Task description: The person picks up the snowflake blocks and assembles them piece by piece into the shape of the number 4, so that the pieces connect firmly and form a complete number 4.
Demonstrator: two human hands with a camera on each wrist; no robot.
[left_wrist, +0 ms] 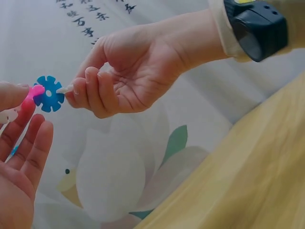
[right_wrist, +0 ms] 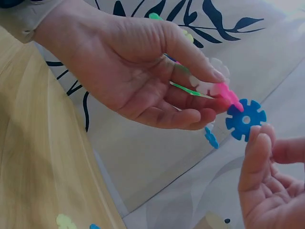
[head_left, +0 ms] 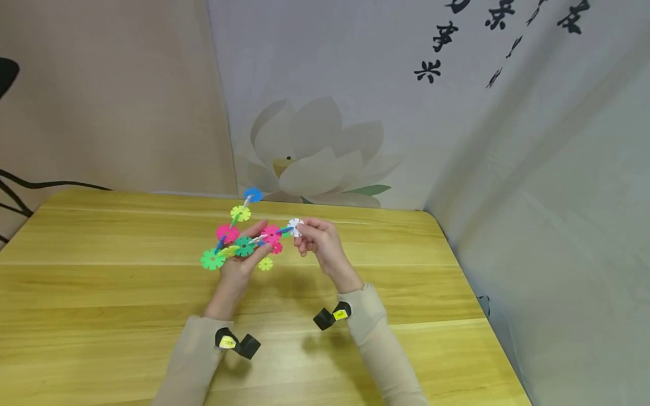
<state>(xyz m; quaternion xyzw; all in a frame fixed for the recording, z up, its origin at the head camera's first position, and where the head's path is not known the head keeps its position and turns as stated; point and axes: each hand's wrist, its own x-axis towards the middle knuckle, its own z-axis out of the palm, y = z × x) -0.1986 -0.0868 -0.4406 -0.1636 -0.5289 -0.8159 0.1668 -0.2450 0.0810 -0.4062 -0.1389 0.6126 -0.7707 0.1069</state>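
Observation:
A chain of notched plastic snowflake discs, in green, yellow, pink, blue and white, hangs together above the table. My left hand (head_left: 238,270) holds it; in the left wrist view the thumb and a finger pinch a pink disc (left_wrist: 34,91). A blue disc (left_wrist: 49,94) is slotted into that pink one. My right hand (head_left: 327,248) pinches a white disc (head_left: 295,227) that meets the blue disc's far side. Toward the left the chain bends up from a green disc (head_left: 212,259) through a yellow disc (head_left: 241,213) to a blue end disc (head_left: 253,195).
Under both hands lies a wooden table (head_left: 127,316). Behind it hangs a pale curtain (head_left: 325,67) with a printed lotus and black characters. Dark cables (head_left: 51,184) run at the far left. Each sleeve carries a black wrist camera, such as the left one (head_left: 237,342).

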